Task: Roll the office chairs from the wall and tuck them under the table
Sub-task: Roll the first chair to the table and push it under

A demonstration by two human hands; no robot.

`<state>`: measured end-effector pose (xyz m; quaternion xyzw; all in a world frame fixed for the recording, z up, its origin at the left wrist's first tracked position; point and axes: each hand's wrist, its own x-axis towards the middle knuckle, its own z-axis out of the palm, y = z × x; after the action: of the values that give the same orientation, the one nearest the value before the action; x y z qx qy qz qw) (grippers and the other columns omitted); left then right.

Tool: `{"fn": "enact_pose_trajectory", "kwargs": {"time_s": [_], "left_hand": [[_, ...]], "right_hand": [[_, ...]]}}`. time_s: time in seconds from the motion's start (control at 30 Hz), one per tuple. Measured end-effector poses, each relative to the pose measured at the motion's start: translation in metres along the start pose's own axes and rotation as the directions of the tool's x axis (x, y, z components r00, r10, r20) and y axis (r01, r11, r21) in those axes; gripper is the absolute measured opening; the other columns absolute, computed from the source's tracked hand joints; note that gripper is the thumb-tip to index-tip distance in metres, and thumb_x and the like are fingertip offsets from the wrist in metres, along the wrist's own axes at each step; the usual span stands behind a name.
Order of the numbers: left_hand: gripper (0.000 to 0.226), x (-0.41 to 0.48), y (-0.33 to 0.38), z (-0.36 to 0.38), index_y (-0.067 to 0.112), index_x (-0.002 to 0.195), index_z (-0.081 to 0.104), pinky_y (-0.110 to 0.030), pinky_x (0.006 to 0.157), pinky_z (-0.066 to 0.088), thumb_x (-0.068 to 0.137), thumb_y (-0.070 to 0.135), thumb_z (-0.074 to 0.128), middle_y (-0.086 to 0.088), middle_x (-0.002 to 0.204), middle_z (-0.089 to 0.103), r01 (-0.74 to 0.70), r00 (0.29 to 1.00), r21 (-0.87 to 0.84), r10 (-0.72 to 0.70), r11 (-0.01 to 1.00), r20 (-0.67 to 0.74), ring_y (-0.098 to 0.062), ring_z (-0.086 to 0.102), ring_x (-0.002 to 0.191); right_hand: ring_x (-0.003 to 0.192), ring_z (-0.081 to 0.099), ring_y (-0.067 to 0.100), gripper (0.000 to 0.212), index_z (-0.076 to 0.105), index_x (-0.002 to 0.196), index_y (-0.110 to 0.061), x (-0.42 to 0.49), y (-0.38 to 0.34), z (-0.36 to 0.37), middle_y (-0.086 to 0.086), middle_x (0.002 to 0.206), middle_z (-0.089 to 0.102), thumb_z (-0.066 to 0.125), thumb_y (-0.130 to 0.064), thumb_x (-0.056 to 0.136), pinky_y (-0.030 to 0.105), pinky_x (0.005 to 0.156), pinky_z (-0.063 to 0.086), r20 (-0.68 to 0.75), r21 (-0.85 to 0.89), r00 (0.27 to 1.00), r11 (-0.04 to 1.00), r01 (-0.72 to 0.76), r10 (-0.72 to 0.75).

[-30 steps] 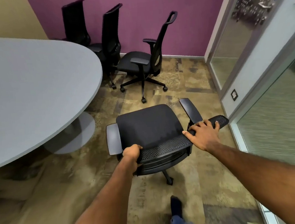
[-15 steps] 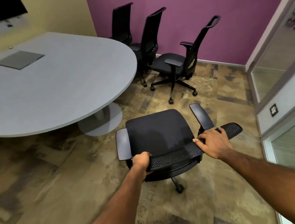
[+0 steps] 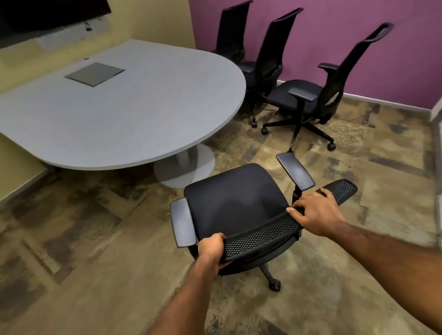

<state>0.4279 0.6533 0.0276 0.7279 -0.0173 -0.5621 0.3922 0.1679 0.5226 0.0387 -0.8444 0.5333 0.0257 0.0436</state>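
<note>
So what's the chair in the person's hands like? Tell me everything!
It is a black office chair seen from above and behind. It faces the grey table, not yet under it. The backrest top is black mesh with tiny holes. Two flat armrests stick out at the sides, and one wheel shows on the carpet. The left hand grips the backrest; the right hand holds it too.

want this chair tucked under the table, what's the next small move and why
Probably push the chair forward toward the table: the left hand and right hand both hold its backrest, it faces the table's rounded end, and bare floor separates them.
</note>
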Motion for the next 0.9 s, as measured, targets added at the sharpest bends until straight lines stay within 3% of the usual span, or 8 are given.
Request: {"fn": "enact_pose_trajectory", "kwargs": {"time_s": [0.13,0.23,0.3,0.37,0.47,0.53,0.7,0.9], "left_hand": [[0.023,0.002,-0.005,-0.024,0.001,0.105,0.062,-0.035,0.053,0.056,0.089,0.019,0.061,-0.021,0.112,0.069,-0.001,0.997,0.03,0.003,1.0,-0.075,-0.034,0.068,0.093],[0.04,0.007,-0.003,-0.041,-0.001,0.114,0.062,-0.044,0.075,0.061,0.088,0.03,0.059,-0.02,0.117,0.065,-0.049,0.973,0.3,0.113,0.953,-0.2,-0.038,0.064,0.102],[0.052,0.008,-0.001,-0.052,0.002,0.124,0.061,-0.038,0.093,0.053,0.09,0.041,0.053,-0.019,0.125,0.062,-0.096,0.922,0.566,0.287,0.819,-0.26,-0.038,0.06,0.113],[0.065,0.004,0.0,-0.059,0.012,0.136,0.057,-0.038,0.102,0.047,0.091,0.058,0.048,-0.013,0.135,0.058,-0.195,0.864,0.746,0.471,0.637,-0.177,-0.033,0.056,0.123],[0.09,-0.009,0.0,-0.059,0.028,0.126,0.064,-0.039,0.093,0.053,0.077,0.093,0.025,0.0,0.12,0.071,-0.292,0.806,0.91,0.587,0.293,0.069,-0.024,0.065,0.112],[0.109,-0.014,0.002,-0.059,0.031,0.118,0.067,-0.04,0.085,0.055,0.061,0.105,0.011,0.004,0.105,0.074,-0.307,0.785,0.937,0.601,0.167,0.15,-0.022,0.068,0.1],[0.122,-0.008,0.017,-0.079,0.035,0.126,0.061,-0.04,0.086,0.053,0.042,0.113,0.021,0.005,0.111,0.072,-0.301,0.824,0.937,0.543,0.174,0.164,-0.022,0.067,0.104],[0.118,0.008,0.031,-0.111,0.036,0.12,0.064,-0.037,0.079,0.051,0.04,0.113,0.025,0.011,0.103,0.072,-0.29,0.812,0.924,0.575,0.251,0.098,-0.018,0.068,0.097]], "right_hand": [[0.105,0.059,0.012,0.064,0.075,0.1,-0.036,0.013,-0.022,0.0,-0.014,0.101,0.07,0.022,-0.07,0.088,0.049,0.111,0.025,-0.015,0.017,0.998,0.998,0.063,-0.063],[0.102,0.06,0.012,0.063,0.076,0.098,-0.036,0.021,-0.038,0.003,-0.014,0.099,0.07,0.024,-0.07,0.088,0.047,0.109,0.026,-0.033,0.01,0.994,0.995,0.104,-0.104],[0.101,0.06,0.012,0.064,0.076,0.096,-0.036,0.029,-0.05,0.002,-0.014,0.098,0.071,0.024,-0.07,0.087,0.046,0.107,0.026,-0.047,0.012,0.99,0.991,0.133,-0.132],[0.102,0.06,0.012,0.065,0.076,0.096,-0.035,0.037,-0.062,0.0,-0.013,0.099,0.071,0.023,-0.07,0.087,0.046,0.106,0.027,-0.051,-0.001,0.986,0.988,0.157,-0.156],[0.102,0.06,0.012,0.066,0.076,0.095,-0.035,0.05,-0.08,0.001,-0.014,0.099,0.071,0.022,-0.07,0.086,0.046,0.108,0.026,-0.063,-0.003,0.978,0.98,0.2,-0.2],[0.101,0.06,0.012,0.065,0.076,0.094,-0.035,0.057,-0.09,0.002,-0.014,0.097,0.071,0.022,-0.07,0.086,0.046,0.109,0.026,-0.07,0.001,0.972,0.974,0.225,-0.225],[0.102,0.06,0.011,0.064,0.076,0.096,-0.036,0.083,-0.115,0.003,-0.013,0.1,0.071,0.024,-0.07,0.086,0.047,0.111,0.026,-0.071,-0.008,0.955,0.957,0.29,-0.289],[0.102,0.061,0.011,0.063,0.076,0.096,-0.035,0.116,-0.154,0.005,-0.013,0.1,0.072,0.025,-0.071,0.086,0.047,0.11,0.027,-0.078,-0.026,0.934,0.938,0.346,-0.347]]}}
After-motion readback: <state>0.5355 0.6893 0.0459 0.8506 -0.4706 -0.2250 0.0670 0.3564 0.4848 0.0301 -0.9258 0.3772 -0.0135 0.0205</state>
